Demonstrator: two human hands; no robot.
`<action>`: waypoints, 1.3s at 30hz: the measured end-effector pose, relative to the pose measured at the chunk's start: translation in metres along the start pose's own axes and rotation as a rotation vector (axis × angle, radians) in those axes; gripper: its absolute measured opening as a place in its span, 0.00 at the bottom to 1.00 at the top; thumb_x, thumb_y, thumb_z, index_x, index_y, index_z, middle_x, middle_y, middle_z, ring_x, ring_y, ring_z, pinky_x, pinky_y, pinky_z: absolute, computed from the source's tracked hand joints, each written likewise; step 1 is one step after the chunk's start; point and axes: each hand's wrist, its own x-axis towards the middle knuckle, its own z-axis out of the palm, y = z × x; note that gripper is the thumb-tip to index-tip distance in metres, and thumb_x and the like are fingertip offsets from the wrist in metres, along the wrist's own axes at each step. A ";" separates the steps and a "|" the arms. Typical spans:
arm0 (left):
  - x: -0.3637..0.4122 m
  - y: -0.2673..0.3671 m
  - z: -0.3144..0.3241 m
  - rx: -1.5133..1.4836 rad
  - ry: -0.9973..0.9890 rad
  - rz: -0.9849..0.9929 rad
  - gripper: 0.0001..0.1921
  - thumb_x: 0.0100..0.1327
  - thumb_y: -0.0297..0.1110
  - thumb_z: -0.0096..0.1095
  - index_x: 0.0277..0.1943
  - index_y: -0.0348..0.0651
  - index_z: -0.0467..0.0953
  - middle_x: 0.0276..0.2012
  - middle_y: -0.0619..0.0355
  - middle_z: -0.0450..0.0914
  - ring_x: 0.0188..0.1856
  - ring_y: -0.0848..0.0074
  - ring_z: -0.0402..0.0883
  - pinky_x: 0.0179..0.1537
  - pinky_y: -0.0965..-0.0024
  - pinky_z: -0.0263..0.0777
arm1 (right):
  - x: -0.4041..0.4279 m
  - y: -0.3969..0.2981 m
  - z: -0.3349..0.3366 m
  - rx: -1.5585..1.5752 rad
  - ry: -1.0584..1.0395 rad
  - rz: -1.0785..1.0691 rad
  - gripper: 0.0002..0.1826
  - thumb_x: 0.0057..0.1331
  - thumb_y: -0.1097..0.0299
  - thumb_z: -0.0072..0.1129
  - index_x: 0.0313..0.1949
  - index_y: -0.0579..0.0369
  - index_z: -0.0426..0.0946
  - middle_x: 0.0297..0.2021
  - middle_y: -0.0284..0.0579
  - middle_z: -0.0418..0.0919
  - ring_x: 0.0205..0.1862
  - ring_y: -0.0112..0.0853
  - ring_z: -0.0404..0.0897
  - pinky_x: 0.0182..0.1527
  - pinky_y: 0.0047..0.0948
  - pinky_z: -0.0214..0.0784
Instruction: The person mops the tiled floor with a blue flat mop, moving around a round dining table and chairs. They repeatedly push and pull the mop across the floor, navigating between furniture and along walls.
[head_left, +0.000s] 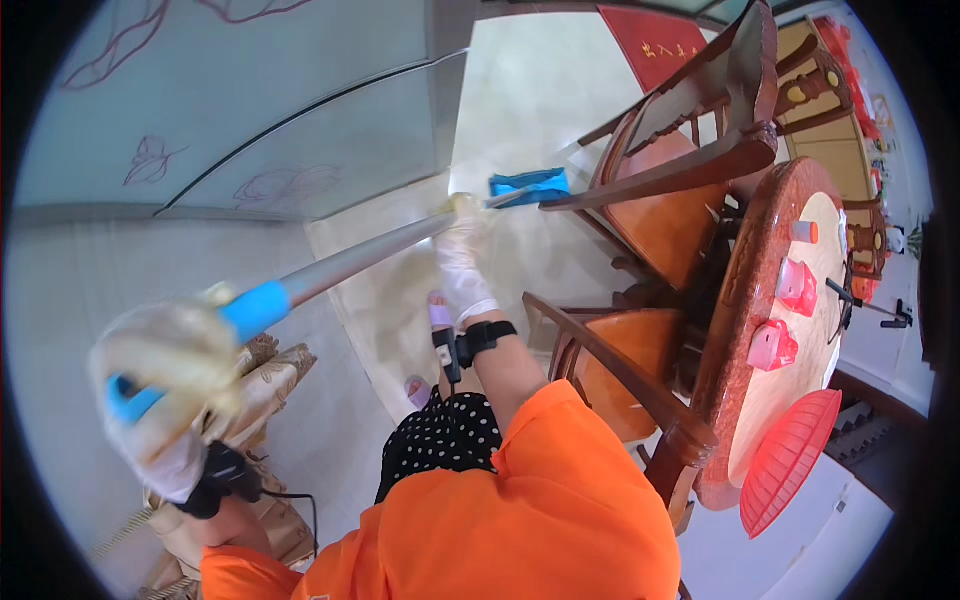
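A flat mop with a grey metal pole (367, 259) slants from the lower left towards the upper middle of the head view. My left hand (169, 367), in a pale glove and blurred, is closed around the blue grip (256, 309) at its upper end. Farther down the pole, my right hand (461, 232) grips it, also in a pale glove. The blue mop head (532, 184) lies on the shiny light floor tiles (525, 97), close to the leg of a wooden chair.
Wooden armchairs (660, 217) and a round stone-rimmed table (739, 300) stand on the right. On the table are red-and-white packages (796, 287) and a red mesh food cover (791, 465). Frosted panels (300, 97) line the upper left. Gold patterned curtain fabric (259, 397) hangs at lower left. A red mat (652, 49) lies beyond.
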 end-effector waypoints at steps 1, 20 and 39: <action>-0.001 0.019 -0.025 0.036 -0.206 0.060 0.09 0.51 0.35 0.64 0.33 0.43 0.76 0.22 0.60 0.74 0.29 0.73 0.71 0.55 0.55 0.68 | -0.008 -0.022 0.001 -0.026 -0.087 -0.104 0.03 0.47 0.70 0.59 0.22 0.48 0.73 0.24 0.49 0.75 0.33 0.48 0.74 0.38 0.45 0.64; -0.142 -0.120 -0.007 -0.284 0.376 -0.667 0.23 0.54 0.32 0.64 0.55 0.37 0.77 0.39 0.49 0.84 0.53 0.62 0.78 0.60 0.55 0.67 | -0.008 0.054 -0.076 -0.795 -1.042 -0.408 0.05 0.53 0.63 0.57 0.27 0.45 0.80 0.26 0.45 0.82 0.31 0.44 0.82 0.37 0.42 0.69; 0.055 -0.069 0.003 -0.401 -0.494 0.127 0.06 0.48 0.21 0.56 0.24 0.41 0.79 0.16 0.61 0.77 0.26 0.73 0.72 0.53 0.61 0.71 | -0.070 0.027 -0.103 -0.487 -0.035 0.077 0.06 0.46 0.66 0.61 0.18 0.49 0.73 0.19 0.45 0.75 0.28 0.45 0.75 0.35 0.45 0.64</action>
